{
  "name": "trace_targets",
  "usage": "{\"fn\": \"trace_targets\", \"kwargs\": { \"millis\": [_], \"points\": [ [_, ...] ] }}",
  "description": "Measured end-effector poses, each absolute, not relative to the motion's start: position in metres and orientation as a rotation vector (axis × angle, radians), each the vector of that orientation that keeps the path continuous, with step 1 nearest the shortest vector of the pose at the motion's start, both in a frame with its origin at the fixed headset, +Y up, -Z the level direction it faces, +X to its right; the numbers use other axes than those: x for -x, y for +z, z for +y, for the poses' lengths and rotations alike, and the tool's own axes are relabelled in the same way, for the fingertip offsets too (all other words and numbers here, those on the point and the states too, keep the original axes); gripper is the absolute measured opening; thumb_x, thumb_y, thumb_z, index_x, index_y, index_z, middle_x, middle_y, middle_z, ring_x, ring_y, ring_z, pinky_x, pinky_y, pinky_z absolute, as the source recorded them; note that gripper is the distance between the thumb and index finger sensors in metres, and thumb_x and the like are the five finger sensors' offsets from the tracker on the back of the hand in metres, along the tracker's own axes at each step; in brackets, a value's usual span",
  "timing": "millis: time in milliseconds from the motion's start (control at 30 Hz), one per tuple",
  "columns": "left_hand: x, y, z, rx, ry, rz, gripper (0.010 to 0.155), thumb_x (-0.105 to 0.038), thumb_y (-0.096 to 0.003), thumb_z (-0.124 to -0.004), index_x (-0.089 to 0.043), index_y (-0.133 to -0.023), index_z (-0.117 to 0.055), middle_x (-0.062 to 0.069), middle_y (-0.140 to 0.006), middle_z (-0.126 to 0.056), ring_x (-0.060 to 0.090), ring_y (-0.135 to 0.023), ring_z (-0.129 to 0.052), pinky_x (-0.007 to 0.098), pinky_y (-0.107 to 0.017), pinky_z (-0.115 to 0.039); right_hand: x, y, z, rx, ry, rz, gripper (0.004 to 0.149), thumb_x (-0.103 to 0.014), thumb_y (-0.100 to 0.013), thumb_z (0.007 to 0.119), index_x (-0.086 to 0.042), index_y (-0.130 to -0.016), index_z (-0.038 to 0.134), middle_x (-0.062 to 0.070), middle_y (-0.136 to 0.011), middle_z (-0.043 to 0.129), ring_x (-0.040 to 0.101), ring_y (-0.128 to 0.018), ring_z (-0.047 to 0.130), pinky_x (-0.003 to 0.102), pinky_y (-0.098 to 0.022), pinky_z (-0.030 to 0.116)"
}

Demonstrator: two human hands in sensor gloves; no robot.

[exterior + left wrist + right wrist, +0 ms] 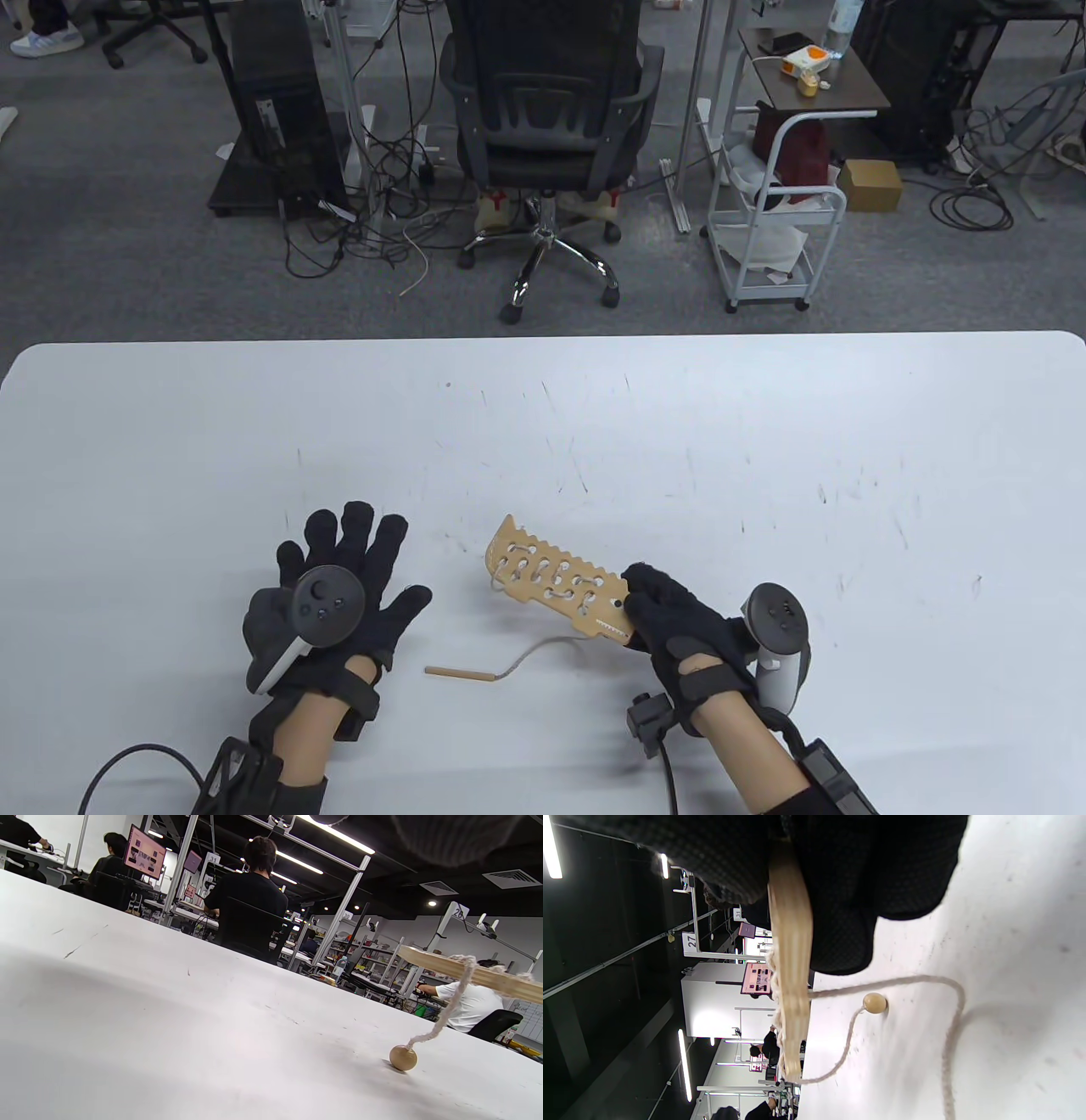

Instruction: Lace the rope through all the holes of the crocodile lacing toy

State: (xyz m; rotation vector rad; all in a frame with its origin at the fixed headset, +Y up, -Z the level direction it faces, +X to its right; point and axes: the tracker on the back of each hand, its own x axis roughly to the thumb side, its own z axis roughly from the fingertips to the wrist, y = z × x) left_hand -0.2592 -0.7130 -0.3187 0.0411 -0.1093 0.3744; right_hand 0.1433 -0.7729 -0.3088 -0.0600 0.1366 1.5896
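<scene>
The wooden crocodile lacing toy [551,581] is held tilted just above the white table [764,441], with pale rope woven through several of its holes. My right hand [653,607] grips its near right end, fingers curled round the edge. The rope [543,645] trails from the toy to a wooden needle [458,673] lying on the table. My left hand [365,552] lies flat on the table with fingers spread, left of the toy and holding nothing. In the left wrist view a wooden bead [403,1057] rests on the table, its rope [449,1010] rising to the toy [479,976]. The right wrist view shows the toy [791,984] edge-on and the bead [874,1003].
A black office chair [543,127] and a white cart [772,221] stand on the floor beyond the table's far edge. People sit at desks in the background of the wrist views.
</scene>
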Motion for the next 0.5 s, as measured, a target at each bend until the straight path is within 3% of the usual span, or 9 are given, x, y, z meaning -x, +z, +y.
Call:
{"fn": "trace_targets", "kwargs": {
  "millis": [200,500],
  "points": [
    [0.259,-0.321,-0.715,-0.023,0.383,-0.109,0.083,-0.070,-0.0396,-0.072,-0.049,-0.111,-0.035,-0.008,-0.122,-0.018,0.035,-0.114,-0.011,0.065,-0.077,-0.012,-0.134,-0.322,-0.759,0.017,1.664,0.166,0.055,-0.027,-0.047,0.082,-0.003,-0.094,0.066,0.017,-0.082,0.090,0.026,-0.060,0.105,0.041,-0.047,0.083],
    [0.257,-0.321,-0.716,-0.015,0.380,-0.120,0.083,-0.070,-0.0400,-0.072,-0.048,-0.112,-0.035,-0.007,-0.123,-0.018,0.036,-0.114,-0.012,0.065,-0.077,-0.012,-0.116,-0.367,-0.750,0.035,1.724,0.184,0.054,-0.027,-0.048,0.082,-0.004,-0.094,0.067,0.017,-0.081,0.091,0.026,-0.059,0.105,0.040,-0.047,0.084]
  ]
}}
